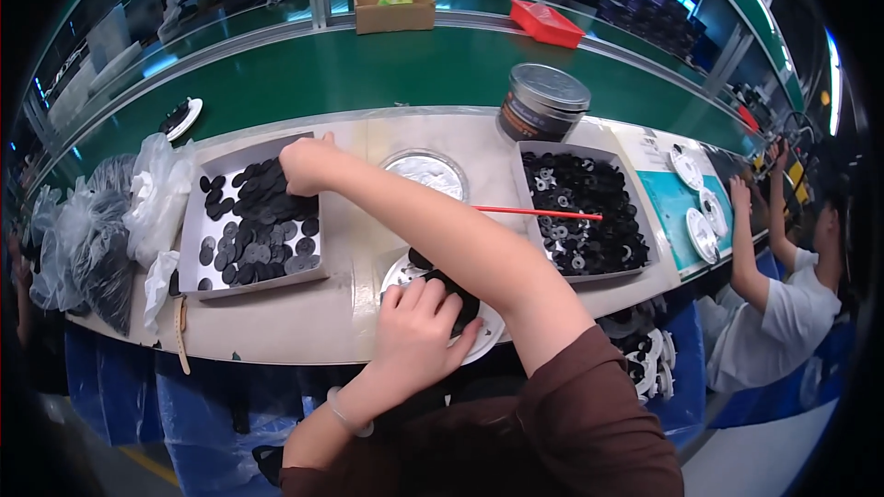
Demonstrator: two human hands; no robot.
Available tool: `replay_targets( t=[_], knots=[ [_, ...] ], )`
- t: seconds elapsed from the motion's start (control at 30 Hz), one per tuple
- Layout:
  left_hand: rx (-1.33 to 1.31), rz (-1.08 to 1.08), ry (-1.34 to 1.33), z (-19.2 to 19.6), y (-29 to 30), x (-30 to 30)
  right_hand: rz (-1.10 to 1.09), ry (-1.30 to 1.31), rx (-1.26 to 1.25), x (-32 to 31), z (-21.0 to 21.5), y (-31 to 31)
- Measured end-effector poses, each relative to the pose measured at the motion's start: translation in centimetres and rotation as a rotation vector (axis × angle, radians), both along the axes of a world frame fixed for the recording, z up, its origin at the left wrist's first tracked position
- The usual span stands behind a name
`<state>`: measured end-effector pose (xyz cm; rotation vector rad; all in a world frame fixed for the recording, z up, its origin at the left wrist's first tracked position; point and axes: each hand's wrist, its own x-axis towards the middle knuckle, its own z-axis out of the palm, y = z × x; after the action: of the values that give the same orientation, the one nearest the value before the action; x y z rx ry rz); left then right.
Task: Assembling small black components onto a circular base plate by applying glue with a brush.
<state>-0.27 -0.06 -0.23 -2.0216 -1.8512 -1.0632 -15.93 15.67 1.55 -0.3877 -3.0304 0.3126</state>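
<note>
Head view shows the person's right hand [307, 164] crossed over to the left side of the table [304, 322], reaching into a shallow grey tray [192, 248] of flat black discs [258, 230]. Its fingers are curled down onto the pile at the tray's far right corner; whether the grip has closed on a disc cannot be told, since the back of the hand hides the fingertips. The left hand [416, 331] lies at the near edge of the table, fingers spread flat over a white round plate [486, 329], pressing on a small stack of black parts [456, 294] that sits on it; its grip is open, palm down.

Just beyond that plate, a second round plate [425, 172] with a shiny clear cover lies near the table's middle. To the right stands another grey tray [645, 221] filled with black ring-shaped washers [580, 212], with a thin red stick [539, 213] lying across its left wall. A round metal tin [543, 101] stands at the far edge behind that tray. Clear plastic bags [101, 230] of dark parts are heaped at the left end of the table. Behind the table runs a green conveyor belt [387, 69] carrying a cardboard box [394, 11] and a red tray [547, 23]. Another person [773, 313] in a white shirt works at the right end.
</note>
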Motion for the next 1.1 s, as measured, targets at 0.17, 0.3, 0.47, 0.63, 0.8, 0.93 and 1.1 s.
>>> replay_targets(
  t=[0.17, 0.3, 0.47, 0.63, 0.8, 0.93, 1.1],
  knots=[
    [-0.019, 0.001, 0.011, 0.1, -0.2, -0.1, 0.039, 0.140, -0.049, 1.8, 1.6, -0.9],
    [-0.034, -0.007, 0.020, 0.4, -0.1, 0.0, 0.011, 0.533, -0.264, 4.4, 4.4, -0.7],
    [-0.014, -0.026, 0.006, 0.4, 0.0, -0.3, 0.109, 0.537, -0.741, 12.5, 8.3, -0.8],
    [-0.015, -0.002, 0.004, 0.0, -0.2, -0.4, -0.061, 0.257, -0.865, 21.5, 8.0, 0.0],
    [0.064, 0.057, -0.034, -0.4, -0.4, 0.2, -0.242, 0.112, -1.005, 26.7, 4.1, -0.7],
    [0.097, 0.138, -0.057, -0.2, -0.5, 0.6, -0.323, 0.180, -1.065, 26.5, 2.0, -0.9],
    [-0.025, 0.119, 0.027, 0.4, -0.5, 0.3, -0.264, 0.249, -0.884, 25.9, 0.8, -0.5]
  ],
)
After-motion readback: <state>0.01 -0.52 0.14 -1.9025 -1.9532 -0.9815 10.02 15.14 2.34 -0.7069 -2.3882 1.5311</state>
